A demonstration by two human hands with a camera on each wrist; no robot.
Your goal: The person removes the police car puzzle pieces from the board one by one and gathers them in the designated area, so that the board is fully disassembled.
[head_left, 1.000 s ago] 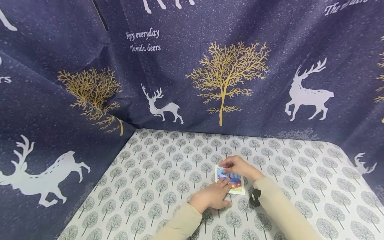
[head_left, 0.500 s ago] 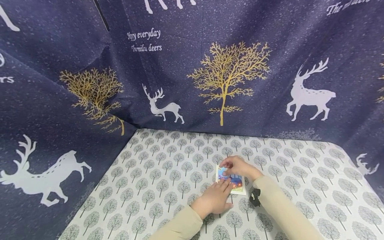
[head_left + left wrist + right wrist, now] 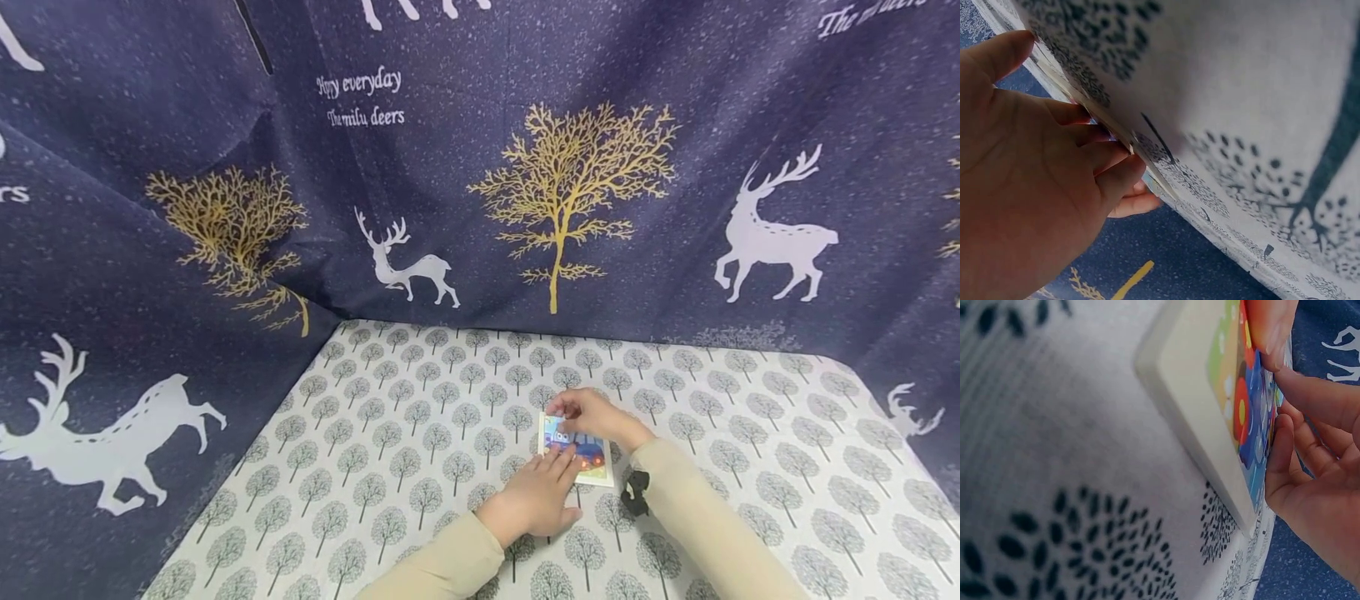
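The picture board (image 3: 604, 481) lies flat on the desk (image 3: 450, 417) and serves as the reference for all positions. It has a thick pale frame with rounded corners around a brightly coloured picture (image 3: 1244, 419), which includes a blue vehicle with eyes. Both hands are at the board.

Left hand (image 3: 536, 497): located at the near left of the board. The fingers are extended and rest across the board's near-left part; the hand is not closed around anything visible.

Right hand (image 3: 592, 417): located over the far part of the board. The fingers and thumb are curved, with the tips at the board's far-left part; whether they grip a piece cannot be determined.

A black item (image 3: 636, 493) is at the right sleeve (image 3: 693, 512), just to the right of the board. A tree-print cloth covers the desk beneath the board. Beyond the board hangs a dark blue curtain (image 3: 645, 275) printed with white deer and golden trees.
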